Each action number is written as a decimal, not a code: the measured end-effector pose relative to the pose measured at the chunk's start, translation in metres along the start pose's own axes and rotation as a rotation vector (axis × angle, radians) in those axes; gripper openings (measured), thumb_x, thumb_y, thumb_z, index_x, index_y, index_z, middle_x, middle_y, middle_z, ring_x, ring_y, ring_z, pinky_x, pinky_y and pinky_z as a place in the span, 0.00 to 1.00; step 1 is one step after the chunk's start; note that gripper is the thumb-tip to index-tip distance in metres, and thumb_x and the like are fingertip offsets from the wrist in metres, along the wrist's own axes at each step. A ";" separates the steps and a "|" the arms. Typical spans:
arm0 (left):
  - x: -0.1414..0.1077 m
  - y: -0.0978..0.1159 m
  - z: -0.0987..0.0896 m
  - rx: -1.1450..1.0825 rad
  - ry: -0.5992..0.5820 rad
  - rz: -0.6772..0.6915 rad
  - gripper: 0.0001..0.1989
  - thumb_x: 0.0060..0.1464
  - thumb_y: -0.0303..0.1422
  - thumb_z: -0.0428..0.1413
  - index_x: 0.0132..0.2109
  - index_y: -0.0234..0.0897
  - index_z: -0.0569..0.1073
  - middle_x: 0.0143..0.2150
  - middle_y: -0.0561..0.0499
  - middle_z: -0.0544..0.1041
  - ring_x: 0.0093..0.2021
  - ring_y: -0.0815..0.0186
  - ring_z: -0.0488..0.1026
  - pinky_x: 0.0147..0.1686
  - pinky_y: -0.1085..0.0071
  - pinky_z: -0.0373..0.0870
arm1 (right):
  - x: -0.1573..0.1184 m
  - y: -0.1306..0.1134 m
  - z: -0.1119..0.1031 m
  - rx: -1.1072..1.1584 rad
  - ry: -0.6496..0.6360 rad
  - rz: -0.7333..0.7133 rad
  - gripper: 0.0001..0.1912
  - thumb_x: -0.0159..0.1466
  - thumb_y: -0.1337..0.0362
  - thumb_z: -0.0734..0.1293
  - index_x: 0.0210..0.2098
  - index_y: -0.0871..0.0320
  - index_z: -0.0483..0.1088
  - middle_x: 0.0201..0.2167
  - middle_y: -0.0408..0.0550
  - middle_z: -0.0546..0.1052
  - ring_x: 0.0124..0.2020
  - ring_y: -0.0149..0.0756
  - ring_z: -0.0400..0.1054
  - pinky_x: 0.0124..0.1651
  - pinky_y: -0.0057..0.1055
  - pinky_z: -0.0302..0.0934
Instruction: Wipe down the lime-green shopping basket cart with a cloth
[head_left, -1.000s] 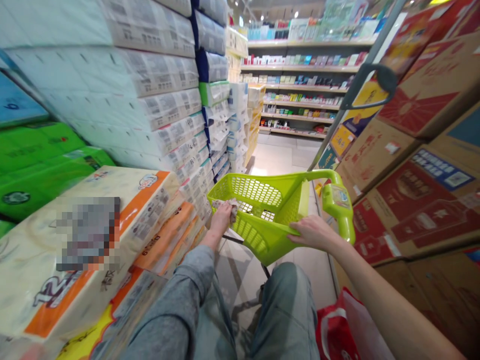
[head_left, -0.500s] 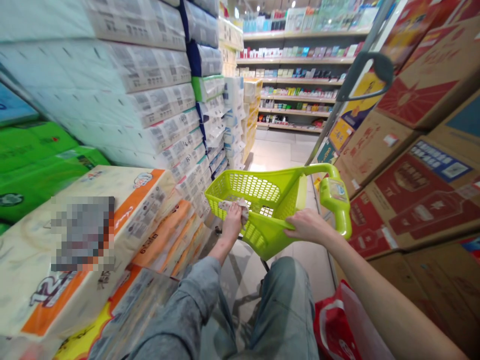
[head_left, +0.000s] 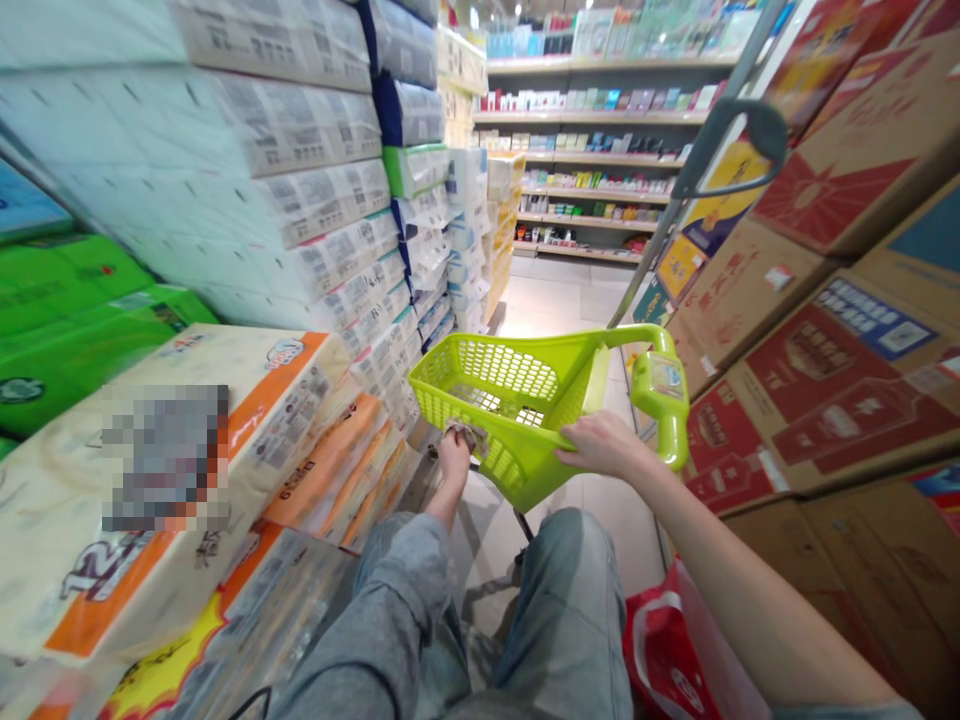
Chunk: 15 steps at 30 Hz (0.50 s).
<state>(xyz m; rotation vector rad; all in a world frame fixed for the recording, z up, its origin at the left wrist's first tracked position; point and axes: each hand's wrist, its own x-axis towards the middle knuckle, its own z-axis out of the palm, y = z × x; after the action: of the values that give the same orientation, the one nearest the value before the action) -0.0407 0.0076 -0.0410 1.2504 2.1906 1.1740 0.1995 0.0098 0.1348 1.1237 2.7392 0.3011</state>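
In front of my knees stands a lime-green shopping cart basket (head_left: 540,470) with perforated sides and a curved handle (head_left: 673,440) at the right. My left hand (head_left: 454,455) is closed on a crumpled, light-coloured cloth (head_left: 472,436), pressed against the outer face of the basket's near side. My right hand (head_left: 604,440) grips the near rim close to the handle end, its fingers wrapped over the edge. Through the holes, the floor shows beneath the basket.
Tall stacks of packaged tissue (head_left: 322,130) rise on the left, with a cream pack (head_left: 292,410) nearer me. Cardboard cartons (head_left: 832,370) line the right side, by a grey pole handle (head_left: 690,180). A red bag (head_left: 667,640) is by my right leg. Stocked shelves (head_left: 592,160) stand behind.
My left hand and the cloth have moved from over the basket's near rim down onto its outer side. The basket has shifted slightly left, with my right hand still on the rim.
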 end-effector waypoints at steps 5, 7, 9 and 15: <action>-0.047 0.009 0.049 -0.088 -0.039 -0.005 0.14 0.56 0.30 0.43 0.30 0.34 0.72 0.31 0.42 0.77 0.34 0.60 0.74 0.37 0.64 0.69 | 0.008 -0.004 -0.001 -0.003 0.007 0.002 0.19 0.61 0.56 0.58 0.27 0.63 0.74 0.25 0.55 0.78 0.28 0.38 0.72 0.28 0.27 0.53; -0.060 0.007 0.060 -0.115 -0.052 -0.012 0.13 0.55 0.29 0.44 0.28 0.35 0.70 0.29 0.44 0.76 0.32 0.61 0.73 0.36 0.64 0.69 | 0.011 -0.004 0.000 -0.013 0.019 0.006 0.19 0.61 0.57 0.58 0.27 0.63 0.74 0.25 0.55 0.78 0.28 0.38 0.72 0.28 0.27 0.52; -0.065 0.003 0.063 -0.143 -0.059 -0.015 0.11 0.54 0.28 0.44 0.28 0.36 0.69 0.29 0.44 0.75 0.32 0.61 0.73 0.35 0.64 0.70 | 0.013 -0.004 0.002 -0.014 0.028 0.007 0.19 0.61 0.57 0.58 0.27 0.63 0.74 0.25 0.55 0.78 0.27 0.38 0.72 0.27 0.27 0.52; -0.049 0.000 0.061 -0.239 -0.040 0.046 0.10 0.54 0.26 0.43 0.34 0.36 0.68 0.38 0.46 0.74 0.43 0.64 0.71 0.46 0.64 0.68 | 0.018 -0.006 0.005 -0.019 0.048 0.002 0.19 0.61 0.58 0.58 0.27 0.63 0.74 0.24 0.56 0.77 0.27 0.39 0.72 0.28 0.28 0.53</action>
<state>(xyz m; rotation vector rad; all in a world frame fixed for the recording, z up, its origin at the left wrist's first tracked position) 0.0253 -0.0033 -0.0818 1.2171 1.9349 1.3699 0.1842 0.0187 0.1270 1.1290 2.7707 0.3589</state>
